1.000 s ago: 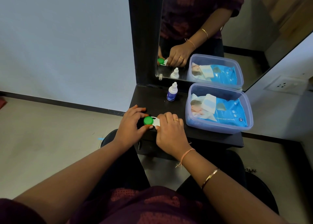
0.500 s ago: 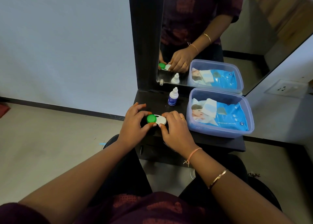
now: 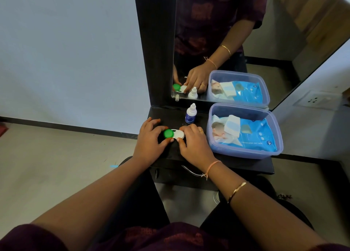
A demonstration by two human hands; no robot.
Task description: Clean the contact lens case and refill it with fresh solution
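Observation:
A white contact lens case (image 3: 179,134) with a green cap (image 3: 168,133) on its left well lies on the black shelf (image 3: 246,163). My left hand (image 3: 149,140) grips the green cap between thumb and fingers. My right hand (image 3: 195,142) holds the white right end of the case, thumb in front and fingers behind. A small white solution bottle (image 3: 191,114) with a blue label stands upright just behind the case, its cap on.
A clear lilac plastic tub (image 3: 246,152) holding a blue pack of wet wipes (image 3: 251,133) sits on the shelf to the right of my hands. A mirror (image 3: 236,42) rises behind the shelf. A wall socket (image 3: 314,100) is at far right.
Both hands stay on the case. My right hand has slid back to the right, so more of the white end shows. The head camera has shifted slightly.

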